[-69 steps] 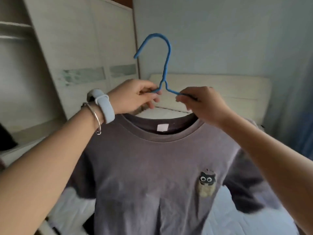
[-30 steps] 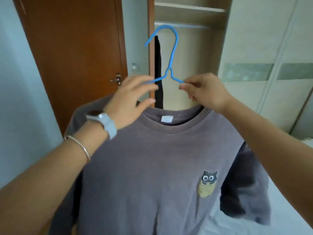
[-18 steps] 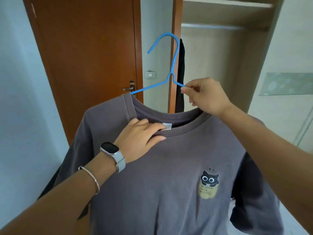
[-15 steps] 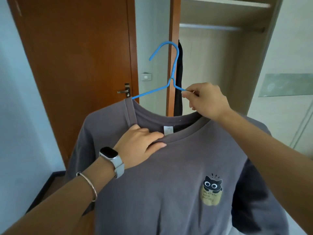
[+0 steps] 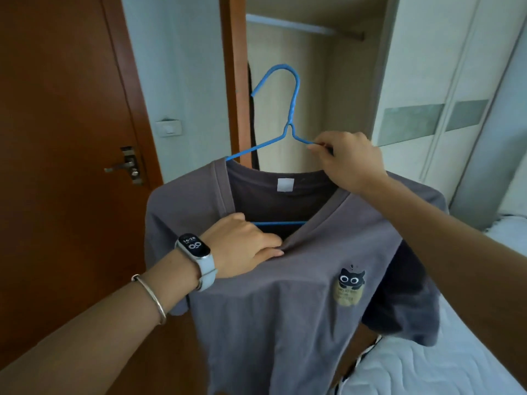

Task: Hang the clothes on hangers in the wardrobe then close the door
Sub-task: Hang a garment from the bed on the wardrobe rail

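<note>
Seating the collar is judged to be the step in hand: the grey T-shirt with a cat patch [image 5: 285,309] is draped on the blue wire hanger [image 5: 294,104], its front neckline drawn down so far that the hanger's bottom bar is bared. The neckline should be eased back and both shoulders evened on the wire before the hook is lifted to the pale wardrobe rail [image 5: 302,26], lest the shirt slide off one side. The left hand [image 5: 242,249] is curled round a fold of the front collar. The right hand [image 5: 348,161] is closed in a pinch on the hanger's right sloping wire. The shirt is held in the air before the open wardrobe [image 5: 342,95], below the rail, not yet hung.
</note>
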`<move>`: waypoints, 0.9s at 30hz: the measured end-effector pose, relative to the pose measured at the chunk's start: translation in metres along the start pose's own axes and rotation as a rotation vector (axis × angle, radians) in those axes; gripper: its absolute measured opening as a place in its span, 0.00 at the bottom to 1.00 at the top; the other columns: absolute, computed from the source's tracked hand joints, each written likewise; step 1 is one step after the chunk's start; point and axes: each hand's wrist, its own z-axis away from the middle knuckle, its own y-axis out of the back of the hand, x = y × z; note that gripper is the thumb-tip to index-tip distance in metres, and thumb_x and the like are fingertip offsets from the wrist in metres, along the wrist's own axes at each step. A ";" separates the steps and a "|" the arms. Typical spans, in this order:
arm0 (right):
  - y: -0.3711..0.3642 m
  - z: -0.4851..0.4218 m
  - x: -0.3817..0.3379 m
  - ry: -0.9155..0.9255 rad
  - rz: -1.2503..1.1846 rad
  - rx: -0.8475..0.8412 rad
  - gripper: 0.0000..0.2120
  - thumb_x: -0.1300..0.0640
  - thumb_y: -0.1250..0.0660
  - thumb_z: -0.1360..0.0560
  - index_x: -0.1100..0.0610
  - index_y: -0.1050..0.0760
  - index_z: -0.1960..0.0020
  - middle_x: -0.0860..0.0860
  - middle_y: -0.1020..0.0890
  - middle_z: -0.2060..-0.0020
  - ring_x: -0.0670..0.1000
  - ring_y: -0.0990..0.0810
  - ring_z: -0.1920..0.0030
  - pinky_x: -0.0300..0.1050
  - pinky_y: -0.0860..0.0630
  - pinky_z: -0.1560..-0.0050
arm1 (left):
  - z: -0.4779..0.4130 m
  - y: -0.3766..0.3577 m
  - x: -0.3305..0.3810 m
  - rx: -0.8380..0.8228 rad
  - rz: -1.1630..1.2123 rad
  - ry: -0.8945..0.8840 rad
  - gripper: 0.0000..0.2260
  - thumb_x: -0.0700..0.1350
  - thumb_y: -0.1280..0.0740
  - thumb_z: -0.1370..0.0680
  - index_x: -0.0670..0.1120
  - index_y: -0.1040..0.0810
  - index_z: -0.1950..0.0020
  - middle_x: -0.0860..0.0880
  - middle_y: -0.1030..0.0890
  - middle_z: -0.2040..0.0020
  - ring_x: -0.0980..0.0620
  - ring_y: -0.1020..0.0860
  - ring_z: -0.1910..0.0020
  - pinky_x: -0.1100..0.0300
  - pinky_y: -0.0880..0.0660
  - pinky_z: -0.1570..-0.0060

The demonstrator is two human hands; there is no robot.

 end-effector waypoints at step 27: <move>-0.072 -0.178 0.191 -0.349 0.118 -0.138 0.12 0.40 0.34 0.30 0.46 0.24 0.53 0.48 0.22 0.62 0.51 0.25 0.59 0.42 0.31 0.56 | -0.377 -0.075 -0.153 0.374 1.436 0.194 0.08 0.42 0.43 0.19 0.42 0.27 0.53 0.51 0.24 0.64 0.54 0.21 0.67 0.67 0.21 0.67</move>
